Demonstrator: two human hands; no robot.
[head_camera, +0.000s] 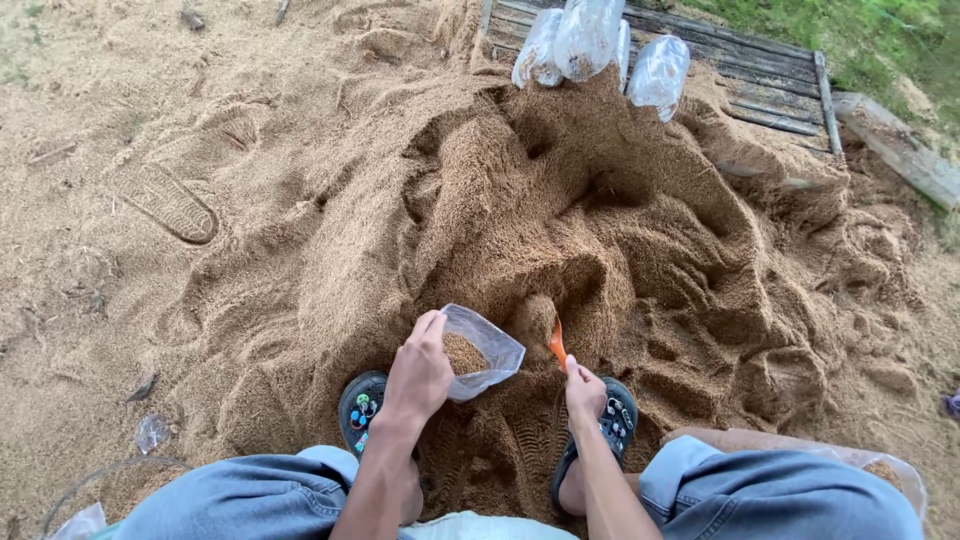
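My left hand (418, 372) holds a clear plastic bag (485, 350) open by its rim; some brown sawdust lies inside it. My right hand (585, 390) grips an orange scoop (556, 342), its blade dug into the big sawdust pile (560, 220) just right of the bag's mouth. Both hands are low in the view, above my knees in blue jeans. My feet in dark clogs (362, 408) rest at the foot of the pile.
Filled clear bags (585, 40) stand at the top of the pile against a wooden pallet (770, 75). A plank (900, 150) and grass lie at the top right. Footprints mark the sawdust at left. Scraps of plastic (150, 432) lie at the lower left.
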